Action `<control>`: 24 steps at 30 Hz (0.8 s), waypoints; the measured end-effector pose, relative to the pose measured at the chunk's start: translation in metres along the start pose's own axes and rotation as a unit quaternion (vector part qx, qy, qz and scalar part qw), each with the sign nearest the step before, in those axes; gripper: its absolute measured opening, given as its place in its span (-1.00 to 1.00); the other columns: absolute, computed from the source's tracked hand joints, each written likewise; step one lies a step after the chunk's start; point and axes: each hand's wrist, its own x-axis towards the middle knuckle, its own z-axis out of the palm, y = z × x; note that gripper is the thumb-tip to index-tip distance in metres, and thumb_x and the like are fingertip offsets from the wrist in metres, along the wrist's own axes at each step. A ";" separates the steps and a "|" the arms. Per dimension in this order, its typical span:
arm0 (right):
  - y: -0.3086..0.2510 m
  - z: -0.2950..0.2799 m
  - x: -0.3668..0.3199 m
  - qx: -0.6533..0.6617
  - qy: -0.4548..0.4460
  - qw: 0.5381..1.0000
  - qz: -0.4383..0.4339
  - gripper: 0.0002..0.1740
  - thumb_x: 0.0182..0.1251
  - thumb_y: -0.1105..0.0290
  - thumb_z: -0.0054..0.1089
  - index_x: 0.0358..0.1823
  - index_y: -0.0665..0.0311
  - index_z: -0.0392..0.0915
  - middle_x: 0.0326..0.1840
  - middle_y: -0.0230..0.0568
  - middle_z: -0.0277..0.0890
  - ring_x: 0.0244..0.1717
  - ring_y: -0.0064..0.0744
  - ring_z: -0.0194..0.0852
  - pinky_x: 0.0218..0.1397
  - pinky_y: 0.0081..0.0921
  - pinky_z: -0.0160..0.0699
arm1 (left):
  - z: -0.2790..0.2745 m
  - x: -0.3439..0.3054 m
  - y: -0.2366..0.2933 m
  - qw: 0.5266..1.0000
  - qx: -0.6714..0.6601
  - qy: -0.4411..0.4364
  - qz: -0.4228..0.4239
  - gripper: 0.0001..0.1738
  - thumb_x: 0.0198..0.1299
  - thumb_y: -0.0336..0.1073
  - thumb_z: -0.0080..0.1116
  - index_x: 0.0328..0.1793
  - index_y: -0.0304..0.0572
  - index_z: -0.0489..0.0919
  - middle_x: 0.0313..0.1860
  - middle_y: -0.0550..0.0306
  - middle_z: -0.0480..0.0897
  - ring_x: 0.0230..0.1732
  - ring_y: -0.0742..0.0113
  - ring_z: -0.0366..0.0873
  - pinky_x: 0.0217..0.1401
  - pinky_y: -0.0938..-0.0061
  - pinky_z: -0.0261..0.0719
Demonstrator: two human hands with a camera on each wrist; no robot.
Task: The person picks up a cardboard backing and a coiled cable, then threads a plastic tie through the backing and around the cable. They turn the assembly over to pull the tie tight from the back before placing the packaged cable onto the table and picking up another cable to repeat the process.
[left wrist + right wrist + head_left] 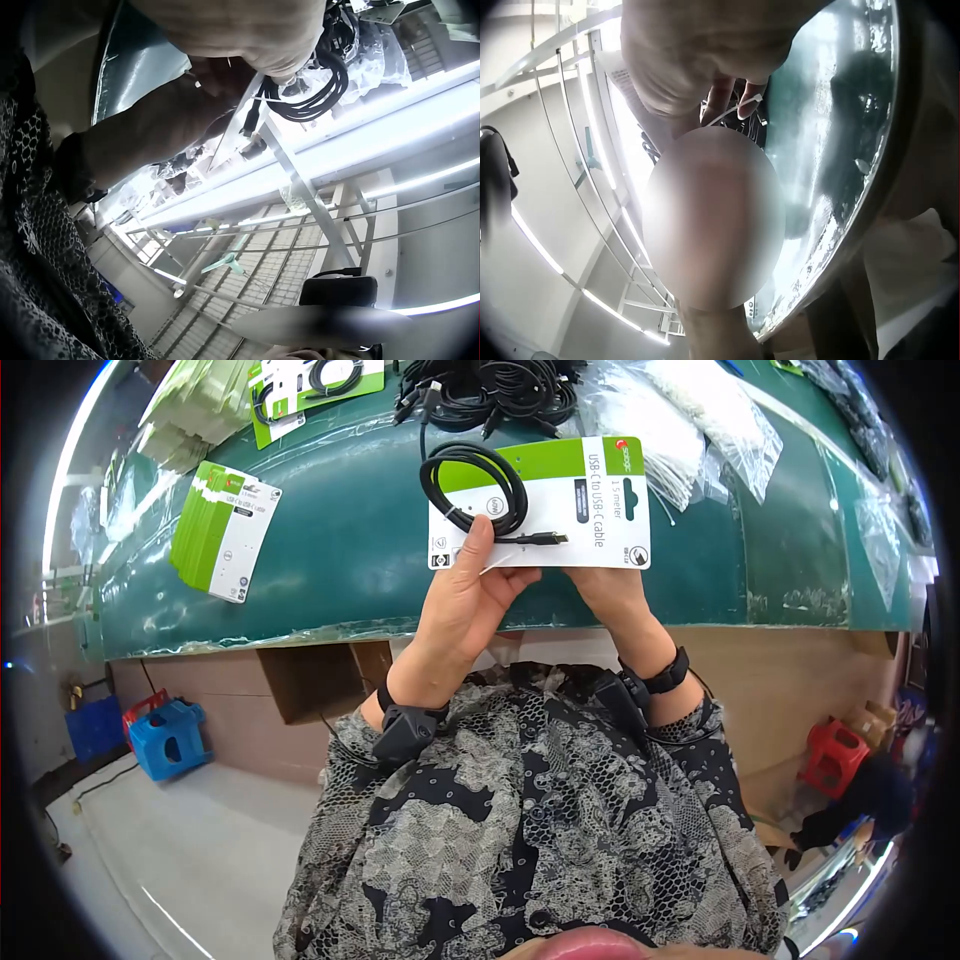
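A black cable coil [516, 495] lies against a green and white USB-C cable card [620, 530], its plug [548, 539] pointing right across the card. My left hand [462, 600] grips coil and card together, thumb over the coil's lower part and fingers behind the card's lower edge. My right hand [608, 595] reaches behind the card from below, its fingers hidden in the head view. A thin white cable tie [735, 109] shows by fingertips in the right wrist view; I cannot tell whether the right hand pinches it. Part of that view is blurred.
A stack of matching cards [222, 535] lies on the green table [330, 550] at left. Behind the hands sits a heap of black cables [510, 395]. Bagged white cable ties [650, 435] lie back right, finished packs [320, 385] back left. The table's front edge runs beneath my wrists.
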 end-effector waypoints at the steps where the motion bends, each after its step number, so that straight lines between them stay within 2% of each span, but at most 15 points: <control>1: 0.000 0.000 0.000 0.050 0.001 0.999 0.023 -0.64 0.23 0.56 0.18 0.08 0.33 0.48 -0.02 -0.23 0.56 -0.02 -0.41 0.51 0.04 -0.47 0.48 | -0.001 0.000 0.000 1.000 0.005 -0.002 -0.001 -0.64 0.35 -0.13 0.05 0.19 -0.07 0.42 -0.01 0.17 0.60 -0.06 0.32 0.57 -0.05 0.36 0.58; 3: 0.002 0.000 0.000 0.149 0.004 0.986 0.072 -0.63 0.24 0.57 0.17 0.10 0.34 0.46 0.01 -0.23 0.55 -0.02 -0.42 0.50 0.05 -0.48 0.48 | -0.003 0.000 0.001 1.000 0.008 -0.005 0.001 -0.65 0.34 -0.15 0.06 0.19 -0.08 0.42 0.01 0.16 0.60 -0.03 0.31 0.58 -0.01 0.33 0.59; 8: 0.012 -0.006 -0.001 0.128 -0.024 0.990 0.057 -0.64 0.27 0.56 0.14 0.12 0.35 0.45 0.05 -0.21 0.53 0.00 -0.43 0.50 0.06 -0.46 0.49 | 0.000 -0.002 0.002 0.999 0.027 0.030 0.011 -0.64 0.32 -0.23 0.11 0.20 -0.09 0.42 0.03 0.14 0.59 0.03 0.28 0.57 0.07 0.32 0.59; 11: 0.013 -0.011 0.001 0.142 0.035 0.981 0.129 -0.65 0.21 0.59 0.13 0.06 0.30 0.49 -0.01 -0.20 0.53 0.00 -0.31 0.49 0.07 -0.45 0.48 | 0.004 -0.003 0.001 0.997 0.035 0.060 0.024 -0.63 0.30 -0.26 0.12 0.20 -0.10 0.41 0.04 0.13 0.59 0.05 0.28 0.57 0.09 0.34 0.59; 12: 0.013 -0.018 0.003 0.143 0.033 0.981 0.128 -0.65 0.21 0.59 0.13 0.06 0.30 0.49 -0.01 -0.20 0.53 0.00 -0.31 0.49 0.07 -0.45 0.48 | 0.004 -0.002 0.001 0.997 0.026 0.059 0.043 -0.63 0.30 -0.26 0.12 0.21 -0.11 0.41 0.05 0.13 0.58 0.06 0.29 0.56 0.10 0.35 0.58; 14: 0.006 -0.035 0.014 0.144 0.246 0.949 0.137 -0.72 0.26 0.54 0.15 0.01 0.21 0.53 -0.11 -0.31 0.52 -0.09 -0.43 0.43 0.02 -0.40 0.44 | 0.003 0.003 0.001 0.995 0.007 0.057 0.082 -0.62 0.31 -0.28 0.12 0.21 -0.12 0.40 0.07 0.12 0.57 0.07 0.29 0.56 0.11 0.38 0.58; 15: -0.001 -0.038 0.017 0.144 0.243 0.950 0.135 -0.72 0.26 0.54 0.15 0.01 0.21 0.53 -0.11 -0.31 0.52 -0.09 -0.43 0.43 0.02 -0.40 0.44 | 0.001 0.005 0.001 0.995 0.006 0.056 0.085 -0.62 0.31 -0.28 0.12 0.21 -0.12 0.40 0.07 0.12 0.57 0.07 0.29 0.56 0.11 0.38 0.58; 16: -0.012 -0.042 0.017 0.023 0.181 0.983 0.025 -0.71 0.22 0.52 0.18 -0.01 0.16 0.54 -0.14 -0.34 0.51 -0.11 -0.43 0.41 0.03 -0.38 0.38 | -0.001 0.008 -0.001 0.995 0.004 0.051 0.090 -0.62 0.31 -0.29 0.12 0.21 -0.13 0.40 0.07 0.13 0.57 0.06 0.30 0.56 0.10 0.40 0.58; 17: -0.022 -0.044 0.015 -0.100 0.114 0.985 -0.085 -0.71 0.18 0.50 0.22 -0.04 0.12 0.55 -0.17 -0.36 0.50 -0.13 -0.42 0.39 0.03 -0.36 0.33 | -0.003 0.009 -0.004 0.995 0.002 0.045 0.093 -0.63 0.31 -0.30 0.12 0.21 -0.14 0.40 0.07 0.13 0.57 0.05 0.32 0.56 0.08 0.42 0.57; 18: -0.030 -0.044 0.012 -0.221 0.043 0.955 -0.191 -0.70 0.14 0.47 0.25 -0.07 0.08 0.56 -0.19 -0.39 0.48 -0.15 -0.41 0.37 0.04 -0.34 0.27 | -0.003 0.010 -0.006 0.995 0.000 0.038 0.095 -0.63 0.30 -0.31 0.12 0.21 -0.15 0.39 0.07 0.14 0.56 0.04 0.33 0.56 0.07 0.44 0.57; 20: -0.045 -0.021 0.010 -0.243 -0.023 0.946 -0.212 -0.69 -0.01 0.40 0.30 -0.16 0.00 0.60 -0.20 -0.49 0.48 -0.16 -0.43 0.35 0.06 -0.35 0.13 | 0.001 0.011 -0.010 0.995 0.006 0.033 0.097 -0.63 0.31 -0.32 0.12 0.21 -0.15 0.40 0.05 0.15 0.56 0.03 0.35 0.56 0.04 0.46 0.57; 24: -0.031 -0.003 0.010 -0.245 0.028 0.935 -0.256 -0.73 -0.09 0.38 0.30 -0.26 -0.03 0.64 -0.22 -0.62 0.47 -0.19 -0.50 0.33 0.05 -0.41 0.11 | 0.001 0.009 -0.010 0.992 0.014 0.034 0.122 -0.65 0.30 -0.36 0.11 0.19 -0.16 0.40 0.03 0.18 0.56 -0.01 0.40 0.55 -0.03 0.51 0.56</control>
